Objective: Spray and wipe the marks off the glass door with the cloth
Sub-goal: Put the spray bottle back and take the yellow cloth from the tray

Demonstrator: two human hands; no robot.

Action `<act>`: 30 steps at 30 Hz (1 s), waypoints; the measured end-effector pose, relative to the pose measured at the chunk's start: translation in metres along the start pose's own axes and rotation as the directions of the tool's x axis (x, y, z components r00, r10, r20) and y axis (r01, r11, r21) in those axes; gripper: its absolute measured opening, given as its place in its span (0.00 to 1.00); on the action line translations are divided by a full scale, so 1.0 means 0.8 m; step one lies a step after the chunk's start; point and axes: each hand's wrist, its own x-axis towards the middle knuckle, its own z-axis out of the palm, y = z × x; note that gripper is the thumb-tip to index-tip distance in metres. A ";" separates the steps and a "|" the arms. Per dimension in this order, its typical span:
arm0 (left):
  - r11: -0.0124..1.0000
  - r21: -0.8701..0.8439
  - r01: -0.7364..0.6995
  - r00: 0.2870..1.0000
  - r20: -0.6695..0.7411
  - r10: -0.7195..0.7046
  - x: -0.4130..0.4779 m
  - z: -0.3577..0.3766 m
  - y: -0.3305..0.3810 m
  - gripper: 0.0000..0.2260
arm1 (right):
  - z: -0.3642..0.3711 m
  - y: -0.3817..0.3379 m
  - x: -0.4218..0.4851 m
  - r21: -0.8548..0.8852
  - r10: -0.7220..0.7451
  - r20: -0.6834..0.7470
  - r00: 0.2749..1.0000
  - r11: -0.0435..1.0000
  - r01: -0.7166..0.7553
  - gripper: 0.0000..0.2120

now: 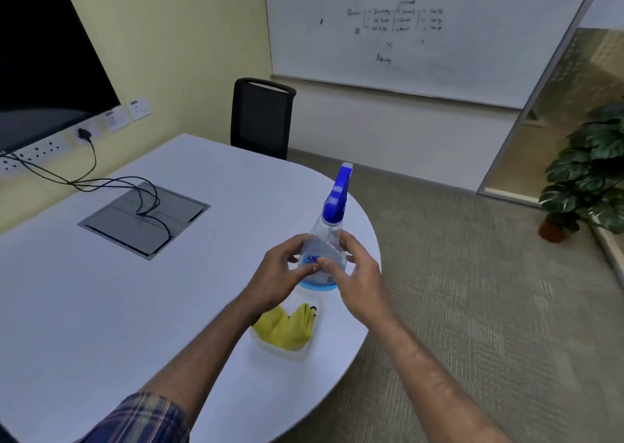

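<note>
A clear spray bottle with a blue trigger head stands upright near the right edge of the white table. My left hand wraps its left side and my right hand its right side, fingers closed on the body. A yellow cloth lies folded in a clear pouch on the table just in front of the bottle, partly under my left forearm. A glass partition with a metal frame stands at the far right.
A black chair stands behind the table. A grey cable box with black cables sits on the table's left. A whiteboard hangs on the back wall. A potted plant stands on the carpet at right.
</note>
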 end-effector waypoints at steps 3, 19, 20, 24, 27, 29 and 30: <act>1.000 0.007 0.015 1.000 0.006 -0.015 0.051 -0.014 -0.027 0.24 | 0.022 0.015 0.051 -0.014 0.017 -0.015 1.000 1.000 -0.017 0.27; 0.973 0.006 0.231 0.959 0.165 -0.229 0.218 0.000 -0.227 0.25 | 0.130 0.179 0.196 -0.051 0.228 -0.078 0.971 0.971 -0.232 0.23; 0.969 0.004 0.245 0.954 0.175 -0.242 0.220 0.003 -0.235 0.25 | 0.133 0.188 0.196 -0.057 0.240 -0.077 0.968 0.968 -0.245 0.24; 0.960 0.008 0.281 0.941 0.196 -0.277 0.222 0.011 -0.254 0.26 | 0.142 0.213 0.195 -0.075 0.282 -0.072 0.957 0.955 -0.287 0.27; 0.955 0.011 0.296 0.935 0.202 -0.293 0.224 0.014 -0.260 0.26 | 0.145 0.223 0.196 -0.089 0.290 -0.077 0.954 0.951 -0.296 0.27; 0.953 0.013 0.301 0.932 0.206 -0.297 0.224 0.016 -0.264 0.26 | 0.146 0.230 0.196 -0.102 0.285 -0.081 0.955 0.951 -0.292 0.26; 0.953 0.014 0.303 0.931 0.207 -0.299 0.224 0.017 -0.266 0.26 | 0.147 0.233 0.196 -0.107 0.284 -0.082 0.955 0.951 -0.291 0.26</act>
